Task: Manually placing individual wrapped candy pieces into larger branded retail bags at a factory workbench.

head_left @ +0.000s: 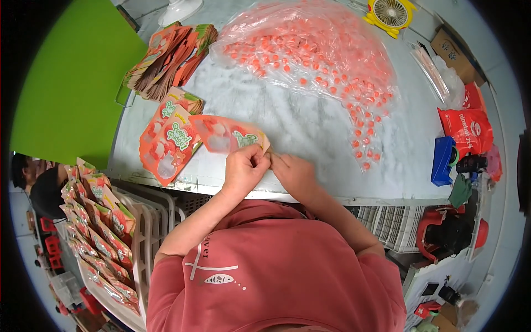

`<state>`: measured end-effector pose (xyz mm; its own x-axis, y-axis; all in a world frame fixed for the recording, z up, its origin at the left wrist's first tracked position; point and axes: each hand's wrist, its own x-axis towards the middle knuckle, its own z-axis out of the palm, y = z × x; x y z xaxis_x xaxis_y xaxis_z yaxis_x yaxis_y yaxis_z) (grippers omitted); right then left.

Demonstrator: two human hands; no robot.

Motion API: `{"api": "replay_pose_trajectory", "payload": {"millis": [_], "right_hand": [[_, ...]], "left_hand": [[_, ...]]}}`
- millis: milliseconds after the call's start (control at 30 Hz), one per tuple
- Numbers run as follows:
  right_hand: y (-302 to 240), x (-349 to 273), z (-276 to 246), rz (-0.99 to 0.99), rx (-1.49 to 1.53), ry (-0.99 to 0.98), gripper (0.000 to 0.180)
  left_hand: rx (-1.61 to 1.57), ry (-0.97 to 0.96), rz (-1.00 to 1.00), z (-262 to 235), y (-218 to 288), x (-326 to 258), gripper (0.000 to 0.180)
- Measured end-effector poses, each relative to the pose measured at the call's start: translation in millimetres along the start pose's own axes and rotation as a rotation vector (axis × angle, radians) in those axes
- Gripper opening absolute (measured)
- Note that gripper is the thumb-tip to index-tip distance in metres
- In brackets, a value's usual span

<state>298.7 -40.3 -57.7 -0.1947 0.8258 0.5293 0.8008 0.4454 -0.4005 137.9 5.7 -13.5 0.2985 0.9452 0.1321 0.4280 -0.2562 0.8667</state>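
My left hand [243, 171] is closed, pinching the top end of a flat red printed pouch [218, 131] that lies sideways over the table. My right hand [296, 176] meets it at the same end, fingers pressed together on the pouch's edge; the exact grip is partly hidden by the fingers. Just left of them rest more flat pouches [171, 145], overlapping in a loose pile. Beyond these stands a thick stack of the same pouches [171, 61], fanned out. Across the far table spreads a clear plastic bag [310, 47] with many small red-orange pieces, some trailing down its right side.
A white crate [145, 243] of filled pouches [102, 232] stands below left. At the table's right are a blue tape dispenser [442, 160] and a red bag [467, 130]. A yellow fan [390, 15] sits at the back; a green panel [72, 83] borders the left.
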Motion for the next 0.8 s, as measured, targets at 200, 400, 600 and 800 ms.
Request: {"api": "replay_pose_trajectory", "payload": {"millis": [200, 400, 600, 800], "right_hand": [[2.4, 4.6, -8.6, 0.541, 0.545, -0.347, 0.016], [-2.1, 9.4, -3.2, 0.234, 0.554, 0.064, 0.027], [19.2, 8.2, 6.4, 0.625, 0.968, -0.318, 0.026], [1.3, 32.4, 18.2, 0.748, 1.689, 0.013, 0.032]], "left_hand": [[0.219, 0.008, 0.106, 10.7, -8.3, -5.2, 0.016], [0.274, -0.005, 0.187, 12.3, 1.1, -1.4, 0.01], [0.384, -0.102, 0.226, 3.6, 16.5, -1.2, 0.012], [0.446, -0.136, 0.374, 9.0, 29.2, -5.0, 0.013]]}}
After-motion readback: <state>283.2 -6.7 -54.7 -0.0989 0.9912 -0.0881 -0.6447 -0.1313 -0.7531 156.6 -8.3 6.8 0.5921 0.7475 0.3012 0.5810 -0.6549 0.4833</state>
